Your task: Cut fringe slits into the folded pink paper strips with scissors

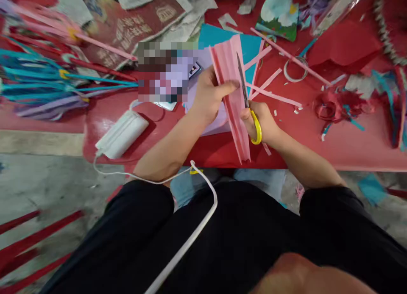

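Observation:
A folded sheet of pink paper [233, 99] with lengthwise creases is held up over the table's front edge. My left hand [208, 95] grips it from the left, thumb across its front. In my right hand [262, 120] are scissors with yellow handles [256, 128]. Their dark blades point up and away, lying along the paper's right edge; whether the blades are parted is hard to tell. Behind the paper lie a blue sheet [219, 36] and lilac paper [203, 124]. Cut pink strips [276, 97] rest just right of the scissors.
On the red table [286, 154] are a white power bank [122, 135] with a cable running to my body, bundled paper strips [34, 80] at left, a tape roll [295, 69], red paper [345, 46] and scraps at right.

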Available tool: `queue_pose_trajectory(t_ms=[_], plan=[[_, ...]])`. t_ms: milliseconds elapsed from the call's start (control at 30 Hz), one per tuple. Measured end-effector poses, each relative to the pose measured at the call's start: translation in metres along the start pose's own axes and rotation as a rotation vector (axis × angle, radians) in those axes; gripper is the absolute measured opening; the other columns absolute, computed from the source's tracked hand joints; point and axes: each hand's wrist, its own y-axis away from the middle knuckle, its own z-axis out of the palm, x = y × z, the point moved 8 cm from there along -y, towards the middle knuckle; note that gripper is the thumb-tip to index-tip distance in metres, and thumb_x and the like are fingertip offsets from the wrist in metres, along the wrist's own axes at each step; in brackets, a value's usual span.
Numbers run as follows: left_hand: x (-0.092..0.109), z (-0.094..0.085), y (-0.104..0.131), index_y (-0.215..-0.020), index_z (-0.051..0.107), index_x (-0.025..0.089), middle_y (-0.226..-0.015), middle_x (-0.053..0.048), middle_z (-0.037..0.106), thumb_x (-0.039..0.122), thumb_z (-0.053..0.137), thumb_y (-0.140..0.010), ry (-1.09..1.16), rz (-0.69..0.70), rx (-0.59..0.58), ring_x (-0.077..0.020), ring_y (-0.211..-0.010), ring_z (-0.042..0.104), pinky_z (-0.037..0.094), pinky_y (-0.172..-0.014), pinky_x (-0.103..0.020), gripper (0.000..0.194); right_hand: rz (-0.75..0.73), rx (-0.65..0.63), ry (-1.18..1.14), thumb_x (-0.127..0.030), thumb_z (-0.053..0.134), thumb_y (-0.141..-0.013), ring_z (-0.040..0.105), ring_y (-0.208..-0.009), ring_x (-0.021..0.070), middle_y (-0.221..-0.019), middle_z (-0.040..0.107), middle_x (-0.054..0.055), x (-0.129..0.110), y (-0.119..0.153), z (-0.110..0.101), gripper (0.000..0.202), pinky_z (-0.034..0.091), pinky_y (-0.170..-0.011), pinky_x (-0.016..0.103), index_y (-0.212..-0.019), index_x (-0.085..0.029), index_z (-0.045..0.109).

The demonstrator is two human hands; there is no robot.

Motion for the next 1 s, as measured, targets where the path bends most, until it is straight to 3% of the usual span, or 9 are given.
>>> queue_pose_trajectory(t_ms=[100, 200, 333, 433, 567, 767, 1000], plan=[[-0.003, 0.003, 0.002, -0.101, 0.073, 0.042, -0.104, 0.006, 0.082, 0.044, 0.089, -0.072, 0.039, -0.054, -0.021, -0.0347, -0.144, 0.062, 0.055, -0.108, -0.049, 0.033, -0.033, -0.043, -0.035, -0.102, 0.053, -0.097, 0.031, -0.060, 0.0114, -0.064, 0.036, -0.006, -0.001, 0.000, 0.003, 0.078, 0.027, -0.057, 0.033, -0.076, -0.027, 0.042], [-0.003, 0.007, 0.004, -0.103, 0.073, 0.044, -0.093, 0.006, 0.079, 0.043, 0.088, -0.074, 0.102, -0.063, -0.078, -0.0341, -0.145, 0.061, 0.055, -0.102, -0.048, 0.032, -0.066, -0.100, -0.078, -0.102, 0.056, -0.095, 0.043, -0.063, 0.0140, -0.070, 0.050, -0.004, -0.003, 0.001, 0.005, 0.078, 0.035, -0.060, 0.034, -0.090, -0.024, 0.056], [0.005, 0.009, 0.005, -0.096, 0.077, 0.035, -0.092, 0.005, 0.076, 0.034, 0.091, -0.081, 0.098, 0.070, -0.105, -0.0249, -0.101, 0.067, 0.053, -0.090, -0.041, 0.020, -0.067, -0.133, -0.092, -0.101, 0.056, -0.096, 0.060, -0.072, 0.0193, -0.083, 0.064, 0.001, -0.002, 0.001, 0.004, 0.084, 0.045, -0.065, 0.036, -0.114, -0.020, 0.066], [0.005, 0.009, 0.003, -0.090, 0.078, 0.028, -0.089, 0.002, 0.074, 0.028, 0.092, -0.081, 0.076, 0.123, -0.095, -0.0195, -0.081, 0.059, 0.051, -0.079, -0.038, 0.017, -0.057, -0.112, -0.079, -0.102, 0.056, -0.095, 0.057, -0.067, 0.0190, -0.077, 0.060, 0.000, 0.000, 0.000, 0.000, 0.085, 0.044, -0.062, 0.036, -0.114, -0.020, 0.067], [0.000, 0.011, 0.003, -0.096, 0.079, 0.024, -0.094, -0.001, 0.075, 0.030, 0.093, -0.082, 0.064, 0.119, -0.140, -0.0216, -0.085, 0.064, 0.053, -0.082, -0.040, 0.021, -0.046, -0.063, -0.061, -0.103, 0.053, -0.096, 0.051, -0.062, 0.0181, -0.069, 0.052, -0.002, 0.004, -0.001, -0.003, 0.082, 0.042, -0.057, 0.036, -0.105, -0.023, 0.066], [-0.006, 0.010, 0.003, -0.095, 0.076, 0.033, -0.095, 0.001, 0.077, 0.027, 0.091, -0.081, 0.040, 0.035, -0.121, -0.0264, -0.098, 0.063, 0.053, -0.091, -0.042, 0.021, -0.012, 0.043, -0.032, -0.105, 0.053, -0.094, 0.043, -0.060, 0.0163, -0.064, 0.042, -0.002, 0.008, -0.001, -0.007, 0.079, 0.038, -0.054, 0.035, -0.081, -0.027, 0.053], [0.003, 0.013, 0.005, -0.089, 0.075, 0.027, -0.088, 0.001, 0.072, 0.023, 0.089, -0.083, 0.049, 0.073, -0.122, -0.0196, -0.083, 0.058, 0.050, -0.079, -0.037, 0.016, 0.004, 0.030, -0.047, -0.107, 0.053, -0.090, 0.031, -0.058, 0.0128, -0.062, 0.031, -0.005, 0.003, -0.002, -0.006, 0.082, 0.027, -0.052, 0.033, -0.074, -0.028, 0.041]])
